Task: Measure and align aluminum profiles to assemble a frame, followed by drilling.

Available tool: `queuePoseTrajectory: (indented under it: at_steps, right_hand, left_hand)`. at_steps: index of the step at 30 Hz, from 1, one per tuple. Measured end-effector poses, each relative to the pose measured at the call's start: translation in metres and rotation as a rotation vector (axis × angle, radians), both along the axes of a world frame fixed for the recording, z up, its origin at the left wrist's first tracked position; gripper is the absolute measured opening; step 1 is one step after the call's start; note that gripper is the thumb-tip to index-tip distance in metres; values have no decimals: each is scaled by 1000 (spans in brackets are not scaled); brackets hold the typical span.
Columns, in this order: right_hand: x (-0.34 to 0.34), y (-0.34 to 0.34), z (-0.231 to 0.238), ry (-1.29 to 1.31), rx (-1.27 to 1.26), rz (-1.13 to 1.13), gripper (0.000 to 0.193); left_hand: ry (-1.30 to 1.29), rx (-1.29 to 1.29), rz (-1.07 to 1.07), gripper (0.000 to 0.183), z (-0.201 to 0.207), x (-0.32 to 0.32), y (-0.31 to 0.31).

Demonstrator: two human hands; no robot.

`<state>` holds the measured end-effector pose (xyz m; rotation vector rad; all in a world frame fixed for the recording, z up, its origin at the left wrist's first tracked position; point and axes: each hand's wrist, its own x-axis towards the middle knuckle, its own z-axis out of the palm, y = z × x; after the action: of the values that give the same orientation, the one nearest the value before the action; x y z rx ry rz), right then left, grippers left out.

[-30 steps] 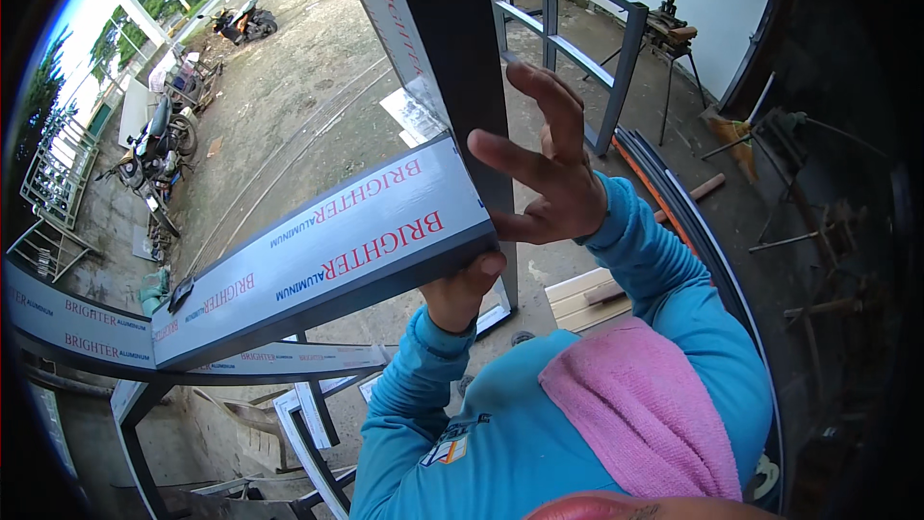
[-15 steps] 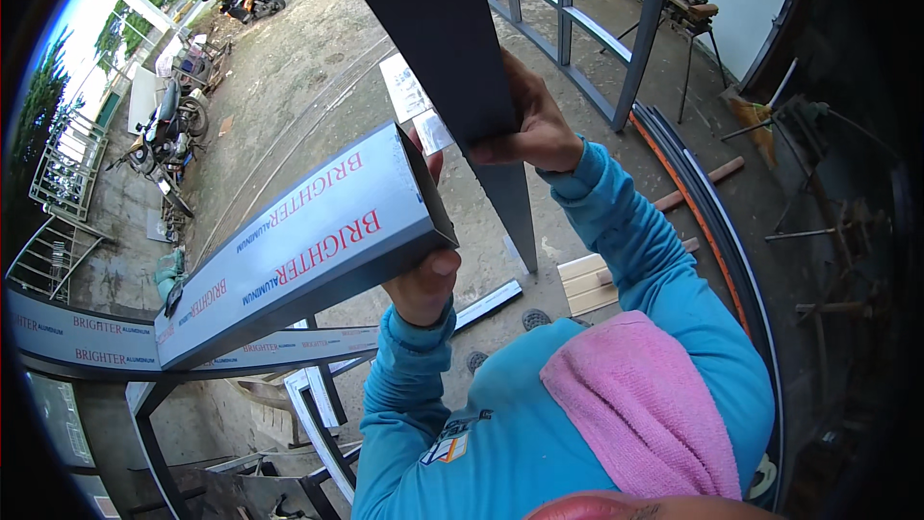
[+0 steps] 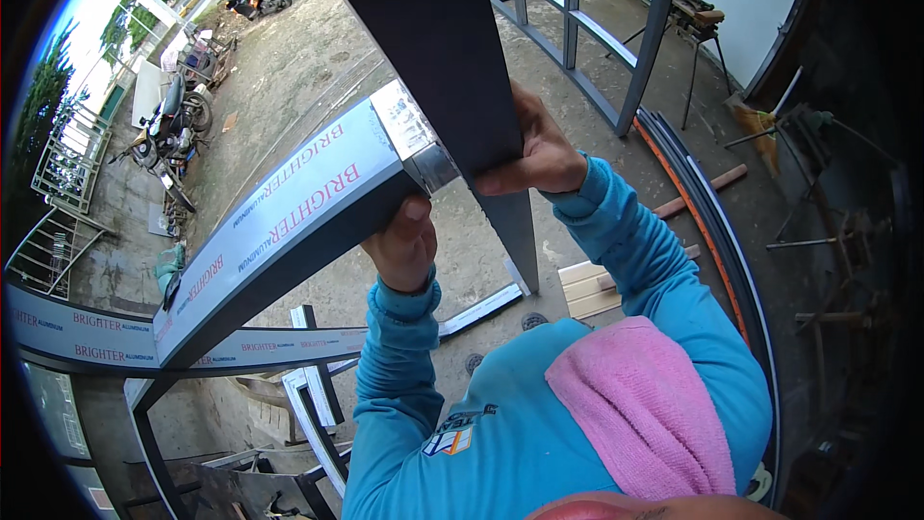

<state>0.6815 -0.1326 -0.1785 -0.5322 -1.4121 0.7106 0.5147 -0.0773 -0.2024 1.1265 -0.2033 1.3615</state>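
Note:
My left hand is closed round the near end of a rectangular aluminium tube, its thumb on the dark underside and its other fingers hidden behind. White printed protective film covers the tube's upper faces. My right hand grips a wide dark aluminium bar that slants across the top of the view. Between tube and bar sits a scuffed silver metal connector, touching the bar's side. The tube's end meets it; how far it goes inside cannot be seen.
Film-covered frame members adjoin the tube's far end at left. A finished dark frame stands at upper right, beside long bars on the floor. Wooden boards lie near my feet. Motorcycles are parked at left.
The tube's end, open toward me before, has swung away and up with my left hand to meet the silver connector. The dark bar and right hand have shifted slightly.

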Motion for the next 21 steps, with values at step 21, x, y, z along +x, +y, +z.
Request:
queuePoseTrajectory:
  at_steps: [21]
  right_hand:
    - [-2,6,7,21,55,41,97]
  left_hand:
    - [135,-45,19,52,7,-2,1]
